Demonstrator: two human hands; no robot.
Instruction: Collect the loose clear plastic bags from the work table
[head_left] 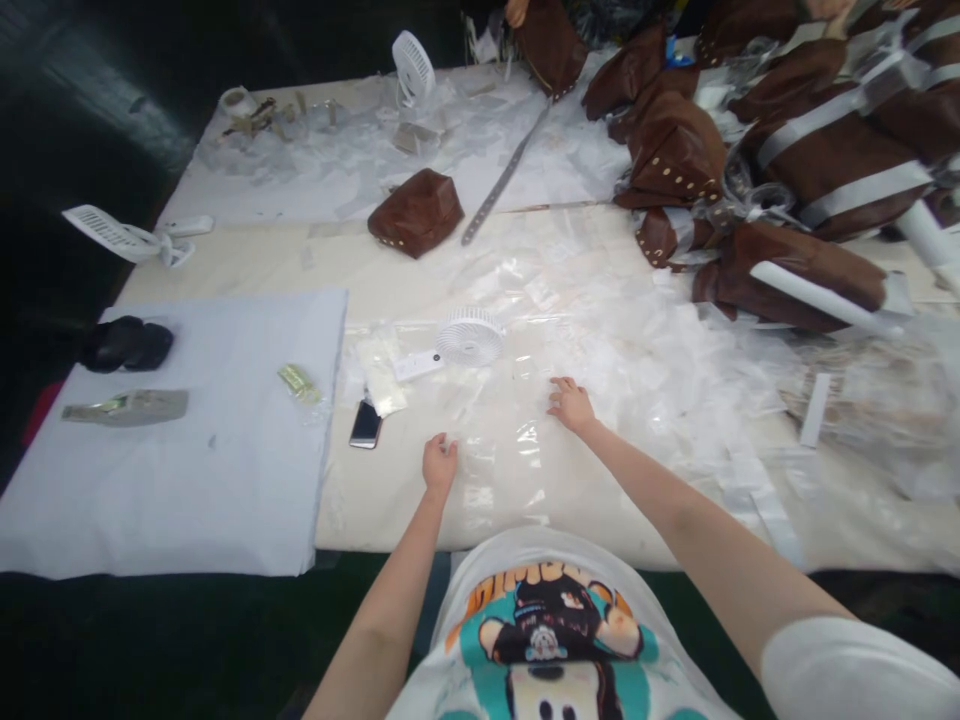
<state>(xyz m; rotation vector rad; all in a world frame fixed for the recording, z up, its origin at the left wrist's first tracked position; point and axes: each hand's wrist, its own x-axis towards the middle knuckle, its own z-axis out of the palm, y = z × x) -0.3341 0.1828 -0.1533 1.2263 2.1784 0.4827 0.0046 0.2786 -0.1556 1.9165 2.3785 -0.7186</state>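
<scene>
Cream worktop (225, 250) spans most of the frame, and a loose, crumpled clear plastic film (517, 400) covers much of its middle and right side. Brown leather pieces with gold studs (675, 150) are heaped at the upper right, several bound with white bands. A pale blue cloth (172, 480) lies across the left part of the worktop, with a black object (126, 343) and a grey-green packet (124, 407) on it. One more studded brown leather piece (416, 212) sits alone at upper centre, just beside a long metal strip (502, 175) that lies slanted on the film. Three small white fans stand about: one on the film at centre (471, 335), one at upper centre (413, 68) and one at the left edge (124, 235).

Both arms reach forward from the bottom of the frame, over a white cartoon-print T-shirt (547, 640). The right hand (571, 405) lies open and relaxed, palm down, fingertips on the film, grasping nothing. The left hand (440, 463), lower and nearer the worktop's front edge, has its fingers loosely curled down onto the film; whether they pinch it cannot be told. A smartphone (366, 424) lies just left of that hand.
</scene>
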